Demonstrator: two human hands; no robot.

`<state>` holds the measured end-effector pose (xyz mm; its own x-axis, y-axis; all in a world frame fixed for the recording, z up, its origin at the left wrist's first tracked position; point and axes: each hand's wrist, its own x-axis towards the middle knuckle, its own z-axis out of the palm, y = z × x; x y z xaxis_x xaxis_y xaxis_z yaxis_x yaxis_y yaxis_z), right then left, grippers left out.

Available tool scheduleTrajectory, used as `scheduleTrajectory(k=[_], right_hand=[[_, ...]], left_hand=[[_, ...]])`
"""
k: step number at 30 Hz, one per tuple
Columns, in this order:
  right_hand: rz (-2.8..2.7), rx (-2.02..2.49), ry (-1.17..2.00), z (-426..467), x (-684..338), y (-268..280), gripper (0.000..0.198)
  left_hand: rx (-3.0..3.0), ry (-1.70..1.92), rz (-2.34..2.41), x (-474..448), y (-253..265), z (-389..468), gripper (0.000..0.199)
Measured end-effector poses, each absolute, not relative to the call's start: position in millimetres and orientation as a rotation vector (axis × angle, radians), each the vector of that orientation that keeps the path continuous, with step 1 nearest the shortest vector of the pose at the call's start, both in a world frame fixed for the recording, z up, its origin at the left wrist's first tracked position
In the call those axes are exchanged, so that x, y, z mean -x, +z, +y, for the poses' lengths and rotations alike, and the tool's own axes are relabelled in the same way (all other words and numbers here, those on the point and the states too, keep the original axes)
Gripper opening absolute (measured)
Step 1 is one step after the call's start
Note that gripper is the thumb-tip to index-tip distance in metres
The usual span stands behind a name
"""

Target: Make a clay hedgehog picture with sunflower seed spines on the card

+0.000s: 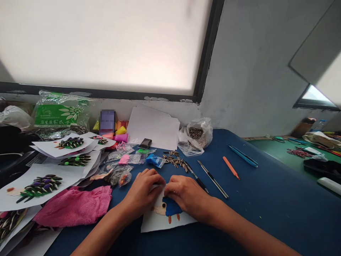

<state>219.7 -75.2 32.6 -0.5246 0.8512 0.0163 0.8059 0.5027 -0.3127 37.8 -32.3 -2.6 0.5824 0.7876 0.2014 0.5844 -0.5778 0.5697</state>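
A small white sheet of paper lies on the blue table, bearing a clay animal with a pale snout, a dark eye, orange feet and a blue clay body. My left hand rests at the sheet's upper left, its fingers curled and its thumb near the edge. Over the top of the blue body, my right hand has its fingers bent and drawn together. Whatever is between those fingertips is hidden. Striped sunflower seeds lie loose just beyond both hands.
A pen, a craft knife, an orange marker and blue tweezers lie to the right. Finished seed pictures and a pink cloth are at left. Farther back are clay packets, white paper and a seed bag.
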Motion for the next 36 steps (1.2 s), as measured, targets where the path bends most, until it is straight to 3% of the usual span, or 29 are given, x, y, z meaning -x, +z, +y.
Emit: scheduleTrajectory(k=[21, 29, 36], right_hand=[[-2.506, 1.432, 0.364, -78.2, -225.8, 41.7, 0.022], [-2.307, 1.829, 0.149, -61.9, -247.5, 43.2, 0.018], [-2.326, 1.815, 0.195, -56.2, -244.6, 36.0, 0.011]], left_hand=[[-2.370, 0.588, 1.108, -38.0, 1.1, -33.7, 0.017], [-2.395, 0.573, 1.114, -37.7, 1.6, -33.9, 0.016], [-2.421, 0.584, 1.111, -37.8, 0.1, -33.4, 0.017]])
